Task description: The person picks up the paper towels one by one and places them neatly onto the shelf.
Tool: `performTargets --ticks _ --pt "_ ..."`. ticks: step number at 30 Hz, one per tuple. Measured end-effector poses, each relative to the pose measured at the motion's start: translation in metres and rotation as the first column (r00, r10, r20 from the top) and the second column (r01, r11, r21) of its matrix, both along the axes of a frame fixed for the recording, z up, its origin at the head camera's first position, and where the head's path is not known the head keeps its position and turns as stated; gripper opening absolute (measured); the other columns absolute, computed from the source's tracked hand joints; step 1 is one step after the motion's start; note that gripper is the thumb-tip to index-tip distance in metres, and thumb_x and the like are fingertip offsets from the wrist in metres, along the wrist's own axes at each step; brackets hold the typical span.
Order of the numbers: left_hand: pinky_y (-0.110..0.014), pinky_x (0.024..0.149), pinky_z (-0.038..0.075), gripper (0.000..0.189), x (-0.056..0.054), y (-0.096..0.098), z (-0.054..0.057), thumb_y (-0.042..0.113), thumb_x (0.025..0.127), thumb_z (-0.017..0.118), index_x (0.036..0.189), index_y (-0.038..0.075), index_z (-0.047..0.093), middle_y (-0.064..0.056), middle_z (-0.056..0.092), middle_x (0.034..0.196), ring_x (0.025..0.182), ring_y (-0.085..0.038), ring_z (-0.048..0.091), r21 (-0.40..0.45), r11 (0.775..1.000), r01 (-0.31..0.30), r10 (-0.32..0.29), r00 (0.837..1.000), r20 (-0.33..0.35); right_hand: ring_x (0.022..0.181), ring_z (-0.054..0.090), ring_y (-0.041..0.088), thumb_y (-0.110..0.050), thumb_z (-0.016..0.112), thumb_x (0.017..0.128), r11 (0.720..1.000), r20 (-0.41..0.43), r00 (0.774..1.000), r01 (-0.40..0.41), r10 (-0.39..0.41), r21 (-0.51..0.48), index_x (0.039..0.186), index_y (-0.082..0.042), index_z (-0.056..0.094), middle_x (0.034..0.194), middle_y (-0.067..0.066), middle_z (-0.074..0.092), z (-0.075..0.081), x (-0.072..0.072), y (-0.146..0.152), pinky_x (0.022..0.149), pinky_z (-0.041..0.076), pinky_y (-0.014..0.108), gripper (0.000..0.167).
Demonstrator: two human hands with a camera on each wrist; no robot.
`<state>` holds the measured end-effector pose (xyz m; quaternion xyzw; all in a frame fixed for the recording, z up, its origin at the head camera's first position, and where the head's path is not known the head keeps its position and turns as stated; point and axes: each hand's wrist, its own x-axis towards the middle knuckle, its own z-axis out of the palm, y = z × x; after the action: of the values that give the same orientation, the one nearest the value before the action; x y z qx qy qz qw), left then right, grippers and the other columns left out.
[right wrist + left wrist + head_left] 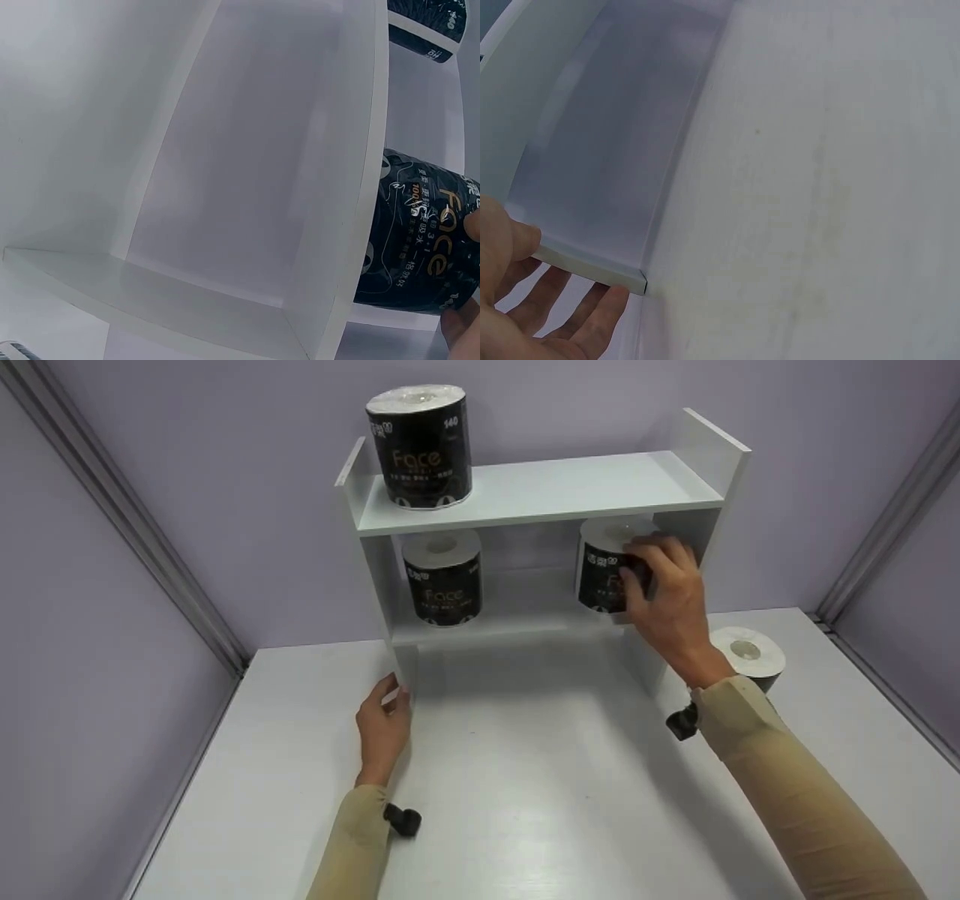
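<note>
R hand (667, 592) clamped on roll (601, 577), R end of mid shelf (525, 601)

Thumb on front label, other fingers over top rim; roll stands upright nr R side panel (712, 446), base at shelf lvl, can't tell if full wt is on the board. L hand (384, 731) pinches lower L side panel (592, 266), thumb one side, fingers other.

To do it well (judgement): roll base flat, label fwd, clear of top board (577, 484); fingers need room btwn roll & R side panel, so prob. loosen thumb first, back out straight. L hand should brace w/o tugging, panel could shift.

Looks: short cylinder, white top w/ core hole, blk shiny wrap, gold "Face", white chars, small orange "100". Wrap prob. slippery, roll prob. soft, so light squeeze. Similar: L-end roll (446, 589) same shelf, top roll (424, 461), table roll (754, 666) beyond R wrist.
</note>
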<state>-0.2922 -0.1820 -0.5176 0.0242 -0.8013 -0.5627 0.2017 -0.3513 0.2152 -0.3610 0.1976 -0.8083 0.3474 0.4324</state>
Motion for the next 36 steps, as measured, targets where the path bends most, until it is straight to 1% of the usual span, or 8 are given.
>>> performTargets --ticks 7,15,25,32,36 --pt "-0.053 0.104 0.059 0.043 -0.0002 0.0000 0.0010 0.013 0.109 0.059 0.150 -0.001 0.057 -0.023 0.062 0.147 0.126 -0.044 0.068 -0.003 1.000 -0.003 0.003 1.000 0.010 0.118 0.061 0.038 -0.004 0.071 0.100 1.000 0.003 1.000 0.005 -0.005 0.005 0.124 -0.003 0.074 0.128 0.018 0.068 -0.0014 -0.0011 0.0005 0.101 0.049 0.052 0.023" --pt "-0.055 0.103 0.059 0.044 0.0013 -0.0013 0.0028 0.015 0.110 0.058 0.150 -0.001 0.057 -0.024 0.061 0.148 0.127 -0.045 0.068 -0.006 1.000 -0.001 0.002 1.000 0.018 0.118 0.061 0.038 -0.002 0.072 0.099 1.000 -0.028 1.000 -0.007 0.008 0.021 0.122 -0.003 0.075 0.126 0.018 0.069 0.0002 -0.0024 -0.0002 0.102 0.049 0.049 0.023" --pt "-0.052 0.104 0.059 0.044 0.0001 -0.0004 0.0008 0.015 0.109 0.059 0.151 0.000 0.057 -0.023 0.061 0.149 0.128 -0.043 0.068 0.006 1.000 -0.010 0.010 0.999 0.038 0.122 0.061 0.035 0.000 0.072 0.098 1.000 0.015 1.000 -0.002 0.002 0.005 0.125 -0.004 0.075 0.130 0.016 0.068 0.0000 0.0002 0.0011 0.106 0.049 0.050 0.028" --pt "-0.053 0.103 0.060 0.043 -0.0009 0.0000 0.0012 0.014 0.109 0.059 0.149 -0.001 0.059 -0.023 0.062 0.148 0.126 -0.044 0.069 0.011 1.000 -0.002 0.002 1.000 0.017 0.127 0.060 0.033 0.000 0.072 0.097 1.000 0.022 1.000 -0.004 0.003 0.021 0.129 -0.005 0.073 0.135 0.015 0.066 -0.0003 0.0016 0.0023 0.109 0.048 0.050 0.032" --pt "-0.054 0.102 0.060 0.043 -0.0006 0.0001 0.0006 0.015 0.109 0.060 0.149 0.000 0.059 -0.023 0.062 0.148 0.126 -0.043 0.069 0.016 1.000 -0.005 0.004 1.000 0.018 0.127 0.059 0.032 0.000 0.072 0.098 1.000 0.026 1.000 -0.006 0.006 0.016 0.129 -0.005 0.073 0.135 0.014 0.066 0.0001 0.0029 0.0021 0.109 0.049 0.049 0.032"
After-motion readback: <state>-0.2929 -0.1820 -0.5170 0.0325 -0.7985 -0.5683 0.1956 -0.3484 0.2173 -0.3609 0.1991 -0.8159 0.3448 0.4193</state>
